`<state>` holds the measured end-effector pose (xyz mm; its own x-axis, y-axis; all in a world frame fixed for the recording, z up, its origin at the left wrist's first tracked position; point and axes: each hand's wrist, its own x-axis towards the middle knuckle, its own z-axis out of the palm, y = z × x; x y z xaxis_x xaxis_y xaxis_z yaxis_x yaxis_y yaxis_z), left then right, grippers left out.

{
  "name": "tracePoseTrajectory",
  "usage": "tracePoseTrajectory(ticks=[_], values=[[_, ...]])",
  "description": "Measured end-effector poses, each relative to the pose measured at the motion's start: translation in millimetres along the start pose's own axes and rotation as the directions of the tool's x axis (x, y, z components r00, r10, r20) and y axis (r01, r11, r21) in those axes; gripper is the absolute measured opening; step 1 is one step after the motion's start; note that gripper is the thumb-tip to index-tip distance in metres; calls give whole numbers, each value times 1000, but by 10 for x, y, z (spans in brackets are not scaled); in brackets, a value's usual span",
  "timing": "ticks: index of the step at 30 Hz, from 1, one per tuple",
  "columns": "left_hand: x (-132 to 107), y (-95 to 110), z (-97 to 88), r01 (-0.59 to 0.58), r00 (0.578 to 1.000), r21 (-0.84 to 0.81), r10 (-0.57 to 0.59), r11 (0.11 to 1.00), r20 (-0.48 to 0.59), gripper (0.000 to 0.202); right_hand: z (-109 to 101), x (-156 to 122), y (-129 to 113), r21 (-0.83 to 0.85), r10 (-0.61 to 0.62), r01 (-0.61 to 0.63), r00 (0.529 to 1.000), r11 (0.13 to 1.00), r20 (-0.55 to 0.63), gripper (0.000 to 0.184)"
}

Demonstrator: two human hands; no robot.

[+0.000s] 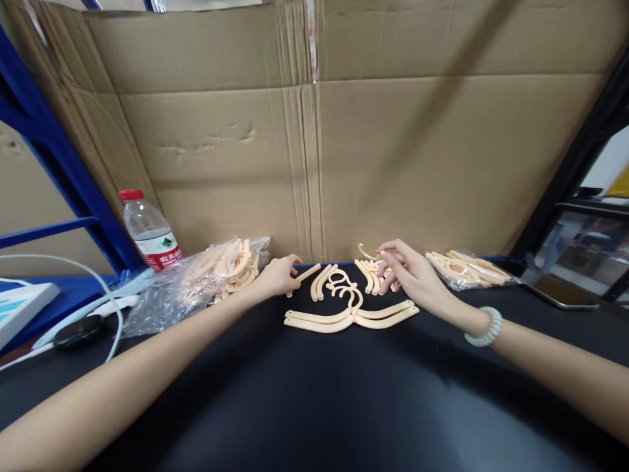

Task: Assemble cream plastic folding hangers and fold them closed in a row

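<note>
Cream plastic parts of folding clothes hangers lie on the black table. At the left of the group my left hand has its fingers curled around a curved hanger arm, partly hidden by the hand. Between thumb and forefinger, my right hand pinches a thin hanger hook that points left. Below that hand, a row of several hanger arms is partly covered by its fingers. Two more arms lie just right of my left hand. In the centre, hooks rest above long paired hanger arms.
On the left stand a clear bag of hanger parts and a red-capped water bottle, with white cables nearby. Another bag of parts and a phone-like slab lie right. A cardboard wall rises behind.
</note>
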<state>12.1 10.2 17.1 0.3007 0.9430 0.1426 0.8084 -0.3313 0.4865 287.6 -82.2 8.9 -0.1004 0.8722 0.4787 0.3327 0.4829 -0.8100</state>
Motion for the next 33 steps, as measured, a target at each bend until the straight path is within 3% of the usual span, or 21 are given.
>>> tracePoseTrajectory(ticks=[3, 5, 7, 9, 12, 16, 19, 21, 24, 33], values=[[-89, 44, -139, 28, 999, -130, -26, 991, 20, 50, 20, -144, -56, 165, 63, -68, 997, 984, 38, 26], [-215, 122, -139, 24, 999, -294, -14, 955, 36, 45, 72, -222, -71, 260, 113, -118, 993, 958, 33, 26], [-393, 237, -33, 28, 998, -703, 15, 711, 55, 40, 142, -293, -74, 355, 199, -192, 980, 915, 18, 26], [-603, 362, 149, 66, 997, -879, 11, 472, 81, 37, 210, -355, -72, 428, 276, -260, 961, 866, 25, 26], [-902, 504, 417, 107, 992, -932, 25, 347, 123, 29, 273, -431, -75, 500, 307, -276, 951, 821, 20, 22], [-1107, 560, 551, 61, 991, -925, 92, 374, 102, 20, 299, -512, -106, 635, 321, -306, 942, 709, 95, 35], [-1127, 536, 534, 1, 998, -879, 50, 476, 28, 20, 328, -561, -132, 639, 342, -372, 923, 673, 177, 45], [-1120, 518, 520, -34, 999, -840, 35, 542, -18, 21, 351, -584, -140, 621, 339, -378, 922, 687, 187, 34], [-1118, 509, 517, -65, 998, -819, 43, 569, -49, 21, 374, -604, -141, 605, 314, -356, 933, 712, 178, 15], [-1185, 556, 511, -169, 986, -786, 98, 595, -138, 15, 364, -632, -211, 608, 290, -472, 879, 638, 378, 14]])
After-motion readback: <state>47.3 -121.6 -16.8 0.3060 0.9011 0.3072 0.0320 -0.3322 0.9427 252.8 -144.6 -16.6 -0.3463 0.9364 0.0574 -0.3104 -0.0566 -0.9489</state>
